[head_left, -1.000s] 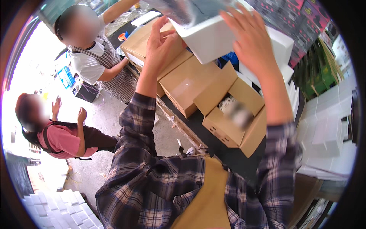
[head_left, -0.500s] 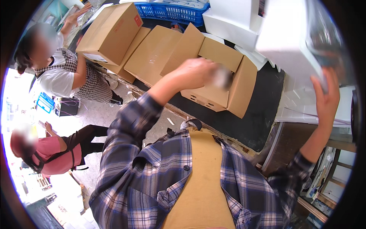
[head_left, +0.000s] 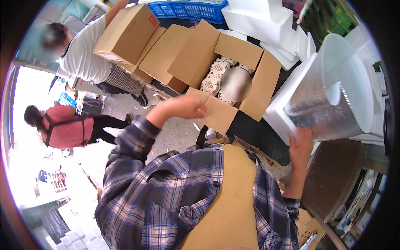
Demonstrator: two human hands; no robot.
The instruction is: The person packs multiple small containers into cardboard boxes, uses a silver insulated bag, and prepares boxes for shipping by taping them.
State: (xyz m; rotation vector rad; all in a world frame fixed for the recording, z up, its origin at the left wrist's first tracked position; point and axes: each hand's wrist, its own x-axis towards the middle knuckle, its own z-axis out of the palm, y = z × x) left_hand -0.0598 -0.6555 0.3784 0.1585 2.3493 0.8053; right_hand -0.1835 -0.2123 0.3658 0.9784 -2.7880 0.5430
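In front of me an open cardboard box [head_left: 225, 116] holds several round-topped white packs [head_left: 211, 77] with small dark and pink marks; a smeared patch hides those on the right. My left hand [head_left: 189, 107] is closed, its fingers curled over the side of the box's near flap. Whether it grips the flap or something small is hidden. My right hand [head_left: 301, 146] has its fingers on the near edge of a white foam box [head_left: 275, 118]. Shiny silver bubble foil [head_left: 321, 114] stands up in a wide curl beside that hand.
Closed cardboard boxes [head_left: 127, 35] stand left of the open one. Behind are a blue plastic crate [head_left: 187, 11] and white foam boxes [head_left: 260, 27]. Two people are on the left, one in a checked apron [head_left: 127, 79], one in a pink top [head_left: 68, 127].
My left hand has drawn back from over the open box to its near flap. The foam box and foil came down toward the table with my right hand. Both people have turned.
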